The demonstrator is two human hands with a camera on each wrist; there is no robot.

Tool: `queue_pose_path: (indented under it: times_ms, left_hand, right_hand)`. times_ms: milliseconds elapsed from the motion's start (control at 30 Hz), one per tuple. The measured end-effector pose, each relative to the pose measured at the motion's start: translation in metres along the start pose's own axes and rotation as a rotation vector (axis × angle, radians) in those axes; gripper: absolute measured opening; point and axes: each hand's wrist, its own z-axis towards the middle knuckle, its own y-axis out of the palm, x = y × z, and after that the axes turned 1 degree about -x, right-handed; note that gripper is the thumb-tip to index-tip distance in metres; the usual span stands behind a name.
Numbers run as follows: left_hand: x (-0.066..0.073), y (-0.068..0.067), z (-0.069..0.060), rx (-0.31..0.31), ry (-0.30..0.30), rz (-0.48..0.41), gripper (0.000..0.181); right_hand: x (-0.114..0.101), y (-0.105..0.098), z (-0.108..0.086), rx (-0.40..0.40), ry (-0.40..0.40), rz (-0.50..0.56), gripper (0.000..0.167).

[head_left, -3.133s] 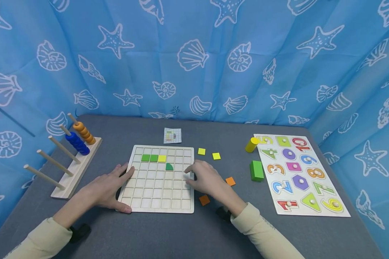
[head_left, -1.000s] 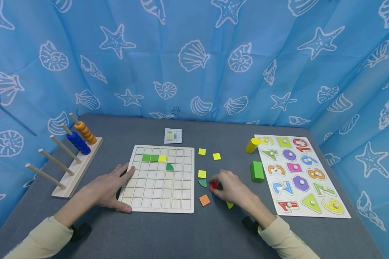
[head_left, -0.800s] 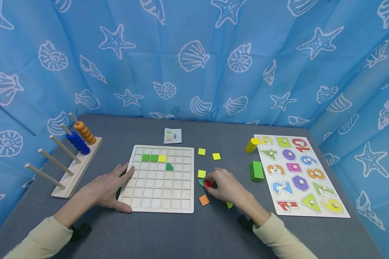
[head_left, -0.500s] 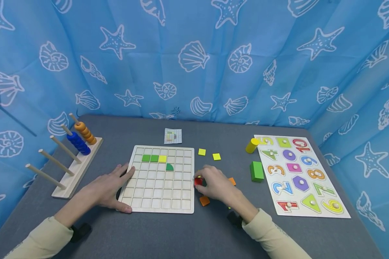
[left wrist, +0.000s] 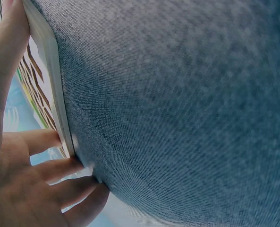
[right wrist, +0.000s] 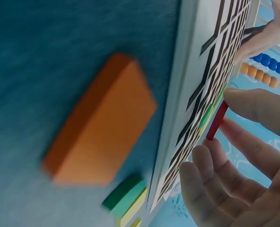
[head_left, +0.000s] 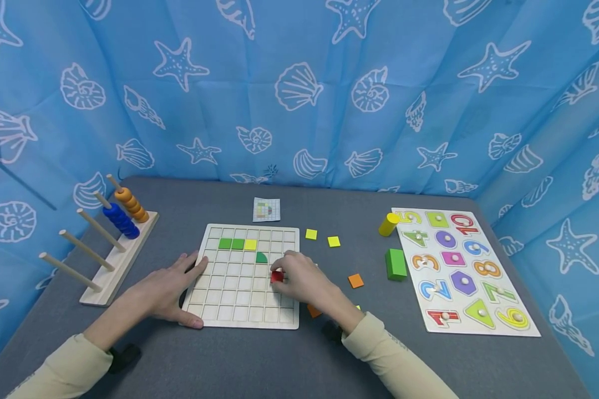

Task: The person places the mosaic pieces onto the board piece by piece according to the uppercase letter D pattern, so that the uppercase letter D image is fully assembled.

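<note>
In the head view a pale gridded board (head_left: 229, 302) bears two green squares, a yellow square (head_left: 250, 244) and a green quarter piece (head_left: 261, 257). My right hand (head_left: 306, 280) pinches a red piece (head_left: 277, 276) over the right part of the grid. The right wrist view shows the red piece (right wrist: 217, 120) on edge between thumb and fingertips of the right hand (right wrist: 243, 165). My left hand (head_left: 167, 291) rests with spread fingers at the board's left edge; in the left wrist view the left hand (left wrist: 31, 175) touches the board's side (left wrist: 59, 94).
A pattern card (head_left: 267, 210) lies behind the board. Right of it are yellow squares (head_left: 311, 234), orange squares (head_left: 356, 281), a green block (head_left: 395, 264) and a yellow cylinder (head_left: 388, 224). A number puzzle (head_left: 451, 288) lies far right, a bead stand (head_left: 122, 260) at left.
My right hand has carried the red piece leftward from the loose pieces to over the board. An orange square has come into view behind it. My left hand has stayed in place.
</note>
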Motion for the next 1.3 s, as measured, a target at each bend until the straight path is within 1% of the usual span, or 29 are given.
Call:
queue_pose_path:
  times_ms: [167, 267, 400, 600, 700, 933, 1100, 1300]
  left_hand:
    - [0.001, 0.000, 0.000, -0.002, 0.005, -0.011, 0.138]
    - [0.001, -0.001, 0.000, -0.004, 0.004, -0.008, 0.138]
    - [0.001, -0.001, 0.000, -0.006, -0.002, -0.006, 0.138]
    - [0.001, -0.002, 0.000, -0.001, -0.001, -0.004, 0.138]
    - [0.002, -0.002, 0.000, 0.002, 0.004, -0.008, 0.138]
    - [0.001, -0.001, 0.000, 0.003, 0.011, -0.002, 0.138]
    - [0.001, -0.001, 0.000, 0.005, 0.014, -0.011, 0.138]
    - [0.000, 0.000, 0.000, 0.004, 0.013, -0.004, 0.139]
  right_hand:
    - [-0.006, 0.007, 0.012, 0.008, -0.027, -0.037, 0.020]
    - [-0.009, 0.010, 0.018, 0.005, -0.030, -0.057, 0.018]
    - [-0.011, 0.014, 0.024, 0.004, -0.028, -0.081, 0.017]
    - [-0.010, 0.019, 0.030, 0.030, -0.038, -0.115, 0.011]
    - [-0.011, 0.020, 0.031, 0.035, -0.033, -0.109, 0.011]
    - [-0.011, 0.019, 0.030, 0.032, -0.005, -0.100, 0.017]
    - [-0.012, 0.017, 0.029, 0.033, 0.023, -0.064, 0.015]
    - [-0.013, 0.017, 0.030, 0.033, 0.041, -0.071, 0.014]
